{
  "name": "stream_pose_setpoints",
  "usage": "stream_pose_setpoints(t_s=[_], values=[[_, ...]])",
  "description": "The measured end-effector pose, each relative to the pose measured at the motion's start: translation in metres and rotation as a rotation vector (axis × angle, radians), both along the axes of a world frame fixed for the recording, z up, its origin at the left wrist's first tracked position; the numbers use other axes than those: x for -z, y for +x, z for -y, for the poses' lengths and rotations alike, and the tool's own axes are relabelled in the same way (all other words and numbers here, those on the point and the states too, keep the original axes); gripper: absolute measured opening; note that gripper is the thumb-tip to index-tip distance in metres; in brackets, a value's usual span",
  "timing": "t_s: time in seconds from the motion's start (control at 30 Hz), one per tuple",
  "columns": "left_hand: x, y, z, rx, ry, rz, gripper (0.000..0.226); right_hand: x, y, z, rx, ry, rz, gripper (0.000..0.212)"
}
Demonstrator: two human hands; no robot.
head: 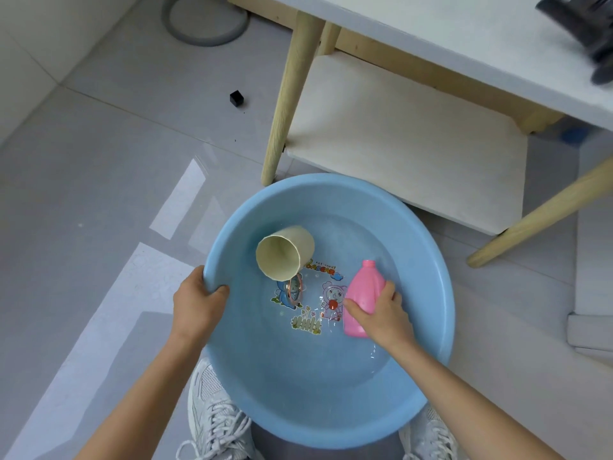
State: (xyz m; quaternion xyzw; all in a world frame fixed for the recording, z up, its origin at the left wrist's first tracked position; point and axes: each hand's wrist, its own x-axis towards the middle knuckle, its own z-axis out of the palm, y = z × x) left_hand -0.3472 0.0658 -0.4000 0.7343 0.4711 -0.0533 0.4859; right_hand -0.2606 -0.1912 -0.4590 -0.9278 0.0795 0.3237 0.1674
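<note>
A round blue basin point(298, 403) holds shallow water, with cartoon pictures printed on its bottom. My left hand point(197, 302) grips the basin's left rim, thumb inside. A small pink bottle point(361, 293) lies in the water at the right, and my right hand point(381, 317) grips its lower half. A cream cup point(285, 254) lies on its side in the basin, mouth toward me. Below the cup, a small round thing with a pinkish rim point(295, 290) sits under the water.
A low white table with pale wooden legs point(288, 97) and a lower shelf point(414, 137) stands just behind the basin. Something dark point(583, 31) lies on the tabletop. On the grey floor tiles are a black cube point(236, 98) and a grey hose point(205, 24). My white sneakers point(212, 413) are under the basin.
</note>
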Motion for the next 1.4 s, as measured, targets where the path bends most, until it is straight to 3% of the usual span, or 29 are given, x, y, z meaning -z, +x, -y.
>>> stream_pose_setpoints(t_s=[0.1,0.23,0.63,1.4], values=[[-0.011,-0.001,0.006,0.046,0.061,-0.019,0.033,-0.004,-0.003,0.011,0.001,-0.006,-0.006,0.081],[-0.016,-0.004,0.011,0.089,0.143,-0.049,0.008,-0.008,-0.003,0.017,0.003,-0.001,0.029,0.080],[-0.033,-0.001,0.024,0.293,0.331,-0.040,0.019,-0.001,-0.011,0.028,-0.057,-0.050,0.024,0.085],[-0.040,-0.001,0.023,0.336,0.381,-0.080,0.016,0.007,-0.007,0.030,-0.017,-0.041,0.018,0.083]])
